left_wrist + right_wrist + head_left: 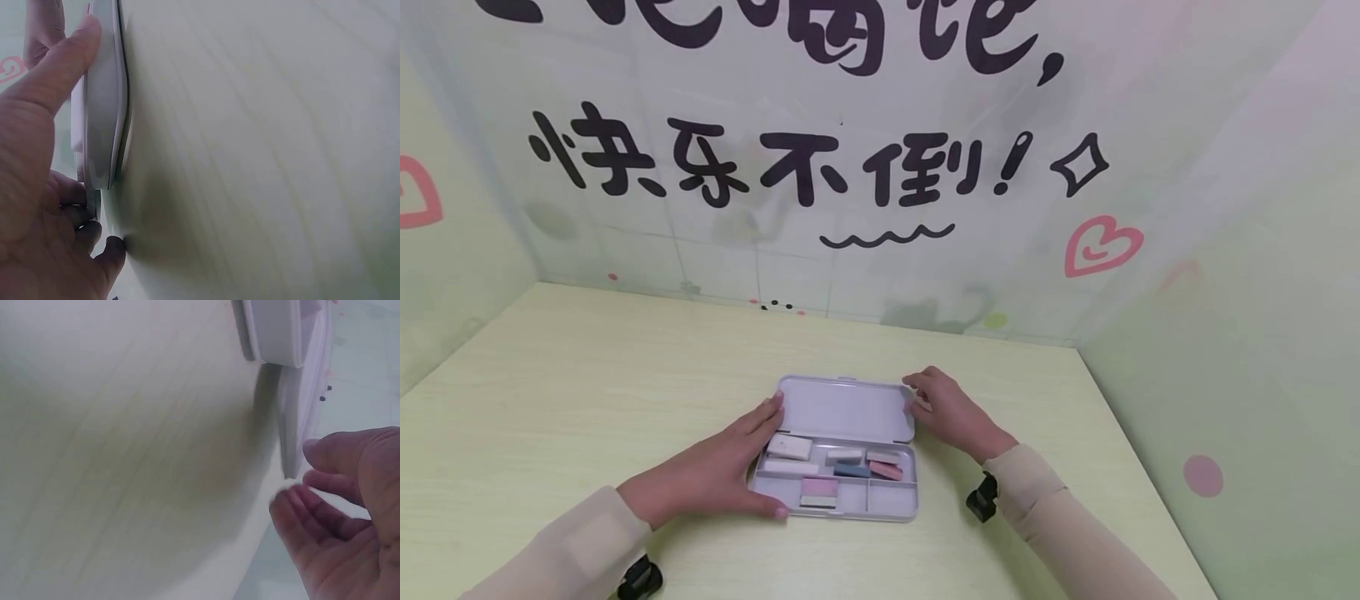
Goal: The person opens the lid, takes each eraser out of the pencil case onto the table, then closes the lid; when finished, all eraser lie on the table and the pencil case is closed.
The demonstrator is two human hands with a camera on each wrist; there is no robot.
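A pale lilac pencil case point(892, 502) lies on the table with its lid point(846, 408) folded back. Several small blocks that look like erasers sit in its compartments: a white block point(789, 447), a blue block point(852, 471), red pieces point(886, 472) and a pink block point(819, 486) among them. My left hand point(715, 475) holds the case from its left side, thumb at the front corner, fingers along the lid's left edge. At the lid's right edge is my right hand point(951, 412), fingers bent, with thumb and fingertips close to the lid's corner and a gap between them.
The wooden table point(595, 375) meets a printed back wall point(842, 275) and a side wall point(1210, 358) at the right. Each sleeved wrist carries a black device, one at the left point(640, 577) and one at the right point(982, 498).
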